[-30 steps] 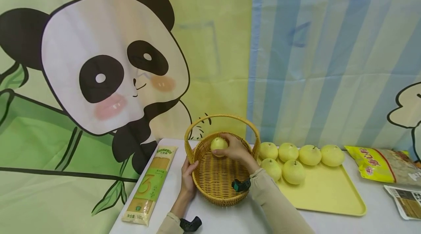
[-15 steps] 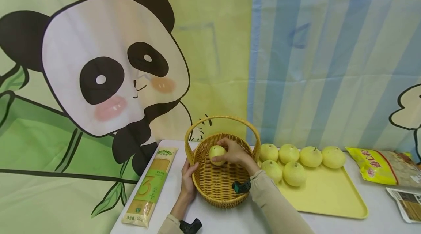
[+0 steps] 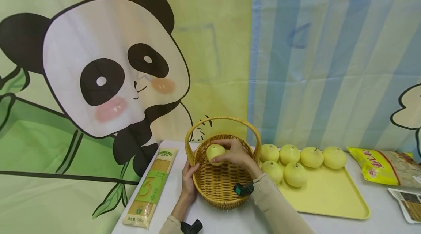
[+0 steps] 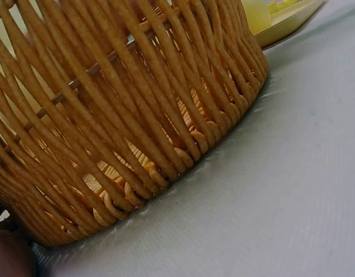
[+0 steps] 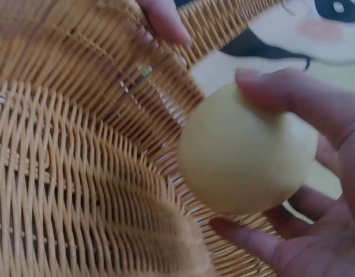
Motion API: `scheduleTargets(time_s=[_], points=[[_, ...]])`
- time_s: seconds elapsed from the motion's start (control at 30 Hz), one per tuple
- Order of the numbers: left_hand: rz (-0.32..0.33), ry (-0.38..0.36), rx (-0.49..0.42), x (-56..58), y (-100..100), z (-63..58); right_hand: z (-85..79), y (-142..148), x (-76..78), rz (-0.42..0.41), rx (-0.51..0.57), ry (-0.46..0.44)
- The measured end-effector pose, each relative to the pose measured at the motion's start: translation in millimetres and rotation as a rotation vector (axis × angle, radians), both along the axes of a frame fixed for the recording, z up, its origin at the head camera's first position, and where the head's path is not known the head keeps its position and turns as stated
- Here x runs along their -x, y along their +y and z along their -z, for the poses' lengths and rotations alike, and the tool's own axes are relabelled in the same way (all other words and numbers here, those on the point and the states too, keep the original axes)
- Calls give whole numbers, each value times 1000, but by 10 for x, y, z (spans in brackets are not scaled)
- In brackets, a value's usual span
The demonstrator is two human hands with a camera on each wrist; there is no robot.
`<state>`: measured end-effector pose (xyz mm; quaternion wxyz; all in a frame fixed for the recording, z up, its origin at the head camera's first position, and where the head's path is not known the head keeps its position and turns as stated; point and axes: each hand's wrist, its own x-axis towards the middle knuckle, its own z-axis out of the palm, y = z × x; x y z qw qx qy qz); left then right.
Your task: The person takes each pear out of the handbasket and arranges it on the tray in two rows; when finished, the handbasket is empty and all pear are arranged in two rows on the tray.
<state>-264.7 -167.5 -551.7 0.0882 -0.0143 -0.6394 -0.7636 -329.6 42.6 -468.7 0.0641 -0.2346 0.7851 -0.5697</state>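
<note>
A round pale-yellow pear is in my right hand, pinched between thumb and fingers. It is held over the inside of a woven wicker basket, toward the left back part. In the right wrist view the pear appears close up beside the basket wall, and a thumb lies over the rim. My left hand grips the basket's left side near the foot of its arched handle, thumb over the rim and the other fingers mostly hidden. From the left wrist, the basket's outer wall stands on the white tabletop.
Right of the basket, a yellow tray bears several pears along its back and left. Farther right lie a yellow food bag and a smaller packet. On the left is a noodle packet. A printed curtain hangs behind.
My right hand has moved the pear slightly left and nearer to me within the basket's opening. The left hand keeps its grip on the basket, which has not visibly moved on the table.
</note>
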Motion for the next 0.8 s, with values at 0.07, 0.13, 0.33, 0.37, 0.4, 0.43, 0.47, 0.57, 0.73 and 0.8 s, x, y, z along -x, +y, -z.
scheduleTargets(time_s=[0.07,0.13,0.33,0.37,0.4,0.43,0.47,0.57,0.73,0.8], points=[[-5,3,-2,-2,-2,8,-39,-6,-52,-17,26,22],[-10,9,3,-10,-4,9,-80,-10,-111,-31,37,54],[-8,1,6,-30,6,-15,-220,36,-300,-42,99,104],[-7,0,5,-31,10,-19,-237,52,-325,-45,113,105],[-7,-1,4,-30,13,-22,-251,72,-348,-45,128,104],[-7,-2,6,-28,16,-24,-261,92,-367,-45,141,97],[-8,-2,5,-25,20,-27,-272,113,-385,-46,156,88],[-13,-3,10,-15,25,-27,-300,177,-434,-48,180,67],[-10,2,10,-2,15,-4,-344,284,-518,-76,196,47],[-7,9,3,4,8,5,-358,325,-555,-97,218,37]])
